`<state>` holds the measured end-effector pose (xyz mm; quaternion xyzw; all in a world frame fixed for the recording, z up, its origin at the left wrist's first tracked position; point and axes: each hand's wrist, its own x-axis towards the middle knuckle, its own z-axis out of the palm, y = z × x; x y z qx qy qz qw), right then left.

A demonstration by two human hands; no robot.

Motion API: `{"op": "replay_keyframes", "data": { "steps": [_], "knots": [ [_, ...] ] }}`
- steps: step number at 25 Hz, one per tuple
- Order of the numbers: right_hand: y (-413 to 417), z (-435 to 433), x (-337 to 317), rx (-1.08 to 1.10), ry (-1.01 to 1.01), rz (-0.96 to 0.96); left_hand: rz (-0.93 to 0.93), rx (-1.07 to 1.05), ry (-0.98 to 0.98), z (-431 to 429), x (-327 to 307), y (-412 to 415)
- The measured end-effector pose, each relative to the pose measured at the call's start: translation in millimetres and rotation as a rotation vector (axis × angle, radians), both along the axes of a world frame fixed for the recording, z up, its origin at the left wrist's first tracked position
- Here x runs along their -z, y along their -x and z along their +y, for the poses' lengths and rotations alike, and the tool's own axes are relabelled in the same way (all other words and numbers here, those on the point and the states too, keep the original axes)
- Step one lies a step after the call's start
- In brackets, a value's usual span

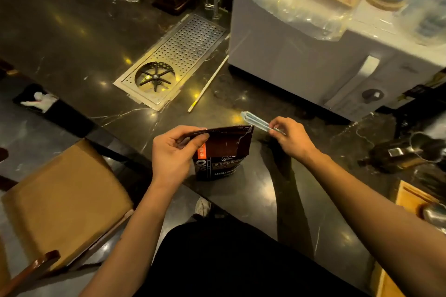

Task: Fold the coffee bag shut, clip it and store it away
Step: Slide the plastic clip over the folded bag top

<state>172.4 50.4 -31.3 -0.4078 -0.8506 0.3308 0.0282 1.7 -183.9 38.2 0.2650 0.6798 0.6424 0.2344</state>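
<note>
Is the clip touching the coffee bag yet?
Cannot tell. In the head view the clip, held in the right hand, has its tip right at the coffee bag's top right corner, with no clear gap or contact visible.

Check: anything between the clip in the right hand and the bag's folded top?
Nothing visible. The clip in the right hand sits just right of the coffee bag, whose folded top the left hand pinches.

The bag [222,152] stands on the counter [72,38] near its near edge. The clip [258,122] is just right of its top; the drain tray [173,60] lies farther, the machine [313,55] far right.
</note>
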Motion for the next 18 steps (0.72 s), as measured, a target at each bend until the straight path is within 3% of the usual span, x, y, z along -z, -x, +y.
{"op": "replay_keyframes", "data": {
  "steps": [3, 9, 18],
  "knots": [
    [-34, -10, -16, 0.197, 0.094, 0.194, 0.017, 0.099, 0.015, 27, 0, -7],
    [-96, -24, -54, 0.352, 0.089, 0.380, 0.059, 0.325, 0.005, 81, -5, -32],
    [-132, -64, -79, 0.424, -0.041, 0.297, 0.086, 0.510, 0.023, 118, -3, -50]
  ]
}}
